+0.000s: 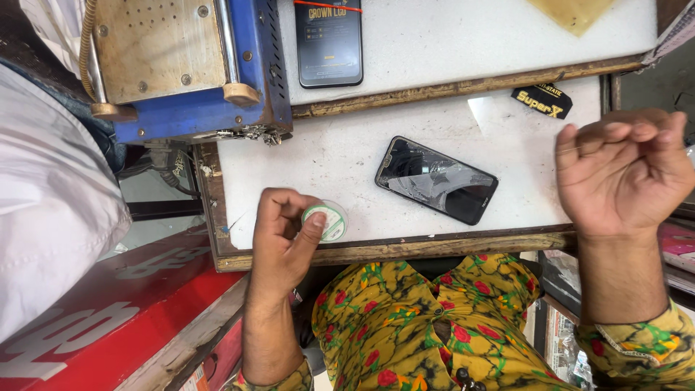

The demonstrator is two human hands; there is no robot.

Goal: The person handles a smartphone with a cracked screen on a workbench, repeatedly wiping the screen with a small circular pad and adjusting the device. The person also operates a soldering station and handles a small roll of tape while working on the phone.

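The left hand (pixel 284 239) rests at the near edge of a white work board with a worn wooden rim (pixel 347 156). Its fingers (pixel 279 206) curl over and its thumb presses against the side of a small round white container with a green-edged lid (pixel 329 221), so the container sits pinched between thumb and fingertips, standing on the board just beside the rim.

The right hand (pixel 622 170) hangs raised above the board's far right end, palm turned up, its fingers (pixel 630 130) bent loosely inward toward the palm; nothing shows in its grasp.

Between the two hands, well apart from either set of fingertips, lies a black smartphone with a shattered glass face (pixel 436 179), flat and slanted on the board. Beyond the right fingertips sits a small black label with yellow print (pixel 541 101). Past the left fingers, further up the bench, stands a blue metal machine with a tan perforated plate (pixel 184 65), and just beside it lies a second dark smartphone with an intact screen (pixel 330 42). A yellow floral-patterned garment (pixel 420 326) covers the person's lap below the board.
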